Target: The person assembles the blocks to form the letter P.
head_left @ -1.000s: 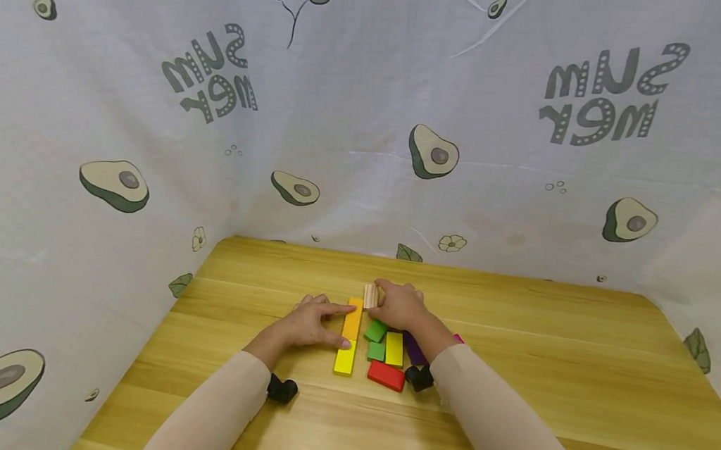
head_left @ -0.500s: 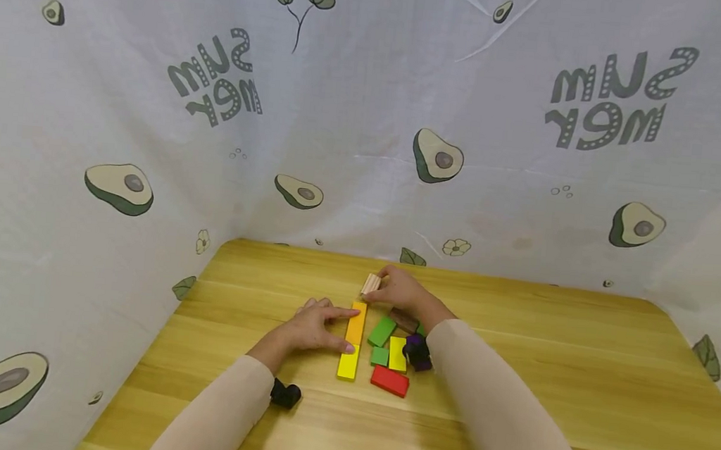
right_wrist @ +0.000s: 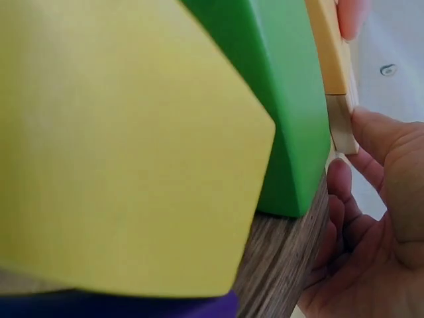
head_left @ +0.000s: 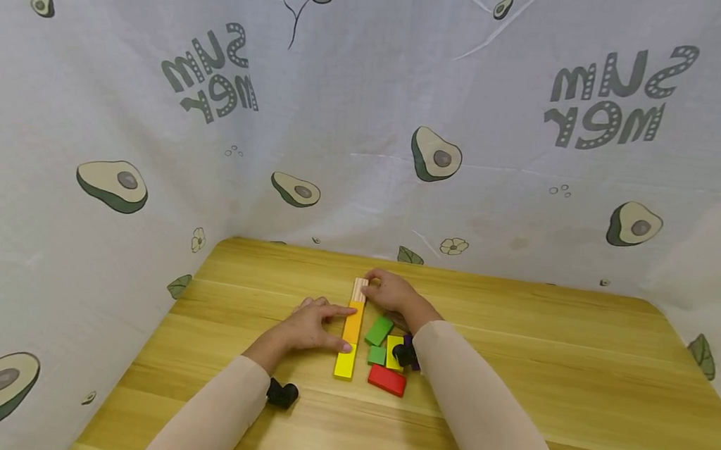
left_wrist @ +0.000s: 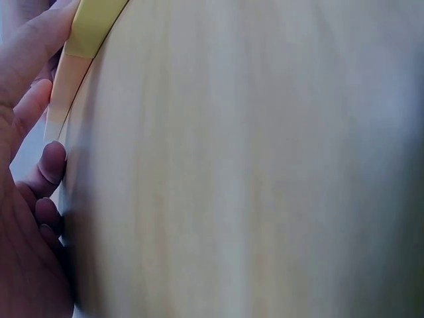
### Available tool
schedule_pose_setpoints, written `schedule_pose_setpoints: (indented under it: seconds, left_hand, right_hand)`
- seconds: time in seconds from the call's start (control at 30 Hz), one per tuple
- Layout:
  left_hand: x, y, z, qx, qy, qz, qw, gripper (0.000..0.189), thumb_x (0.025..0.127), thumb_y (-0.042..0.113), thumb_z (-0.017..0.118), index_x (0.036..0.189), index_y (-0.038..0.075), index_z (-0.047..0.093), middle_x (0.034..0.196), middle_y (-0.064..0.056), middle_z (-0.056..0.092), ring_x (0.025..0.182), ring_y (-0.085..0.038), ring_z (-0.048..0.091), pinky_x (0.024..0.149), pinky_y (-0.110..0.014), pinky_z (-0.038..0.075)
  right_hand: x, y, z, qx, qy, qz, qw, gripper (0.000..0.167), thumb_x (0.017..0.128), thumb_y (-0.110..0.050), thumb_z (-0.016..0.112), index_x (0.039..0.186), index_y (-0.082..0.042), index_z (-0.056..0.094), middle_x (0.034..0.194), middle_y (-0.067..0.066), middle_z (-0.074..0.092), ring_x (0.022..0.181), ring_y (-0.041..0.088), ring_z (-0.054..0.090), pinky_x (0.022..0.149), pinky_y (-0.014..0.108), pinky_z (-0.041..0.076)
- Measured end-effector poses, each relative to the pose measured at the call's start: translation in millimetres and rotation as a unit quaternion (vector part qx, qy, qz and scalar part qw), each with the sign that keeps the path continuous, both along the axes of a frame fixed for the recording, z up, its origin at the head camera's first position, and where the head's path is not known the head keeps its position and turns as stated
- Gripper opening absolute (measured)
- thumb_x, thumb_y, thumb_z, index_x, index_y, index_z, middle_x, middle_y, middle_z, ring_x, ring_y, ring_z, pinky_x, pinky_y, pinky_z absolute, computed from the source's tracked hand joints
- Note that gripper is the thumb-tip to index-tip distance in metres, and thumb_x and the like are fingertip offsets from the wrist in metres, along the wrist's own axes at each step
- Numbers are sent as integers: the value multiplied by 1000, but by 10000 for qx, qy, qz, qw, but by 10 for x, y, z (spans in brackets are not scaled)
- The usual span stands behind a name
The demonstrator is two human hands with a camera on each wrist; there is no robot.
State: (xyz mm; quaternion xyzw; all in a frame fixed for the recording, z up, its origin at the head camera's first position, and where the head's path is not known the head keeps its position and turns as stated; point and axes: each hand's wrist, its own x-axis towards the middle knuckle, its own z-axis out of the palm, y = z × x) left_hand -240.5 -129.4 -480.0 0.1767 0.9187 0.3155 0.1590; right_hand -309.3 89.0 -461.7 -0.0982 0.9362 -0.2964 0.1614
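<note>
A plain wooden block (head_left: pixel 359 290), an orange block (head_left: pixel 352 325) and a yellow block (head_left: pixel 344 366) lie end to end in a straight row on the table. My left hand (head_left: pixel 308 325) is at the row's left side, its extended index finger touching the orange block and its thumb the yellow one. At the far end, my right hand (head_left: pixel 395 296) holds the plain block between thumb and index finger. The right wrist view shows the thumb against this block (right_wrist: pixel 341 126). In the left wrist view, fingers rest along the row's side, partly cut off by the frame.
Right of the row lie a long green block (head_left: pixel 380 331), a small green block (head_left: pixel 377 355), a second yellow block (head_left: pixel 392 347) and a red block (head_left: pixel 387 380). A dark brown block (right_wrist: pixel 281 252) and a purple block (right_wrist: pixel 212 307) show under my right wrist. Patterned cloth (head_left: pixel 357 112) hangs behind the table.
My right hand has moved the plain wooden block left and turned it straight, from beside the orange block to its far end. My left hand has stayed in place.
</note>
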Motion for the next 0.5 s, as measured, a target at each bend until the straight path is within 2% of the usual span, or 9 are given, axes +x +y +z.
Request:
schedule_pose_setpoints:
  seconds: [0.23,0.37,0.5]
  left_hand:
    - [-40,19,34,-83,-139,-41,9999,75,74,58,87,141,43,59,114,0,58,100,-19,42,79,-34,39]
    - [-60,31,73,-203,-181,-120,9996,75,74,58,87,142,41,59,106,0,56,98,-20,42,78,-34,37]
    - [-74,47,116,-335,-235,-219,9989,76,75,55,87,143,39,58,100,-1,54,97,-21,42,77,-35,36]
  right_hand:
    - [3,4,11,76,56,48,9999,35,104,-39,56,133,-19,60,128,11,68,103,28,60,99,47,49]
    - [-2,4,-5,89,53,58,9999,33,104,-39,56,131,-19,60,121,11,69,97,27,59,94,44,50]
    - [-6,14,-8,103,48,64,9999,35,104,-39,56,133,-20,59,122,11,70,98,27,59,96,44,50]
